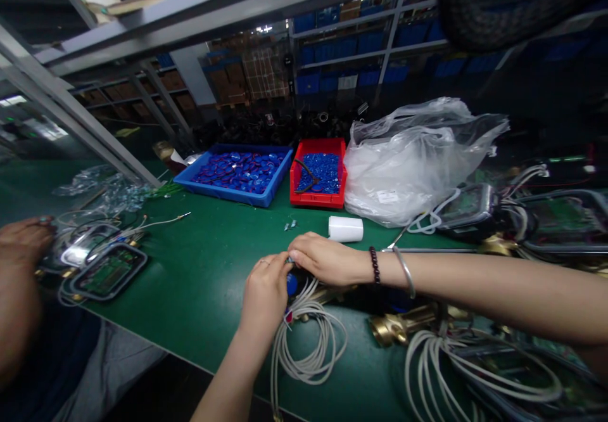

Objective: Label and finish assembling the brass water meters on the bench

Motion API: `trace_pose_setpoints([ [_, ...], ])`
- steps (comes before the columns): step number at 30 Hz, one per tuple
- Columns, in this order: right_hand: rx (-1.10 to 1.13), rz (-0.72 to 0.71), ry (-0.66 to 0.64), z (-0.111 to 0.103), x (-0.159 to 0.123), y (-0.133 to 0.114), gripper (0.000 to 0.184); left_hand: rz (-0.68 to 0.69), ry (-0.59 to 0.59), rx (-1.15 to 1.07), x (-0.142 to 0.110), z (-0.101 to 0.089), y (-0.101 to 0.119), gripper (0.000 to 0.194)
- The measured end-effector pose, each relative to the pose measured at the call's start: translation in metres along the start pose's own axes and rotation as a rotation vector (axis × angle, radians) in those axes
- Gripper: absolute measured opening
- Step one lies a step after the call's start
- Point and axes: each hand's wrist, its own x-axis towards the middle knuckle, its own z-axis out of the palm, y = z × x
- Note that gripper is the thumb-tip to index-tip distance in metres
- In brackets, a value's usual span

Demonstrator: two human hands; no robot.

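Note:
My left hand [265,290] and my right hand [325,260] meet fingertip to fingertip over the green bench. Both are closed, pinching something tiny that the fingers mostly hide. Just beneath them a blue round part [291,284] shows, with a brass piece partly covered by my right hand. A coil of whitish cable [311,371] lies below my hands on the bench. Beyond my knuckles rest a white cylinder [345,229] on its side and a couple of tiny clear-blue pieces [291,225].
Behind stand a blue tray [228,187] and a red bin [317,200], both full of small blue parts. Right of them slumps a clear plastic bag [403,162]. Brass fittings [387,330] and cabled meters crowd the right. At left, a co-worker's hand [23,241] is near a circuit-board unit [109,271].

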Motion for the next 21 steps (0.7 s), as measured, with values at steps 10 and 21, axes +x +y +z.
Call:
trace_pose_setpoints([
  [10, 0.007, 0.024, 0.041, 0.010, 0.002, -0.003, 0.028, -0.014, -0.005, 0.027, -0.004, -0.001, 0.007, 0.023],
  [21, 0.010, -0.011, 0.076, 0.001, -0.005, -0.008, 0.018, -0.006, -0.132, -0.095, 0.007, -0.007, -0.006, 0.027],
])
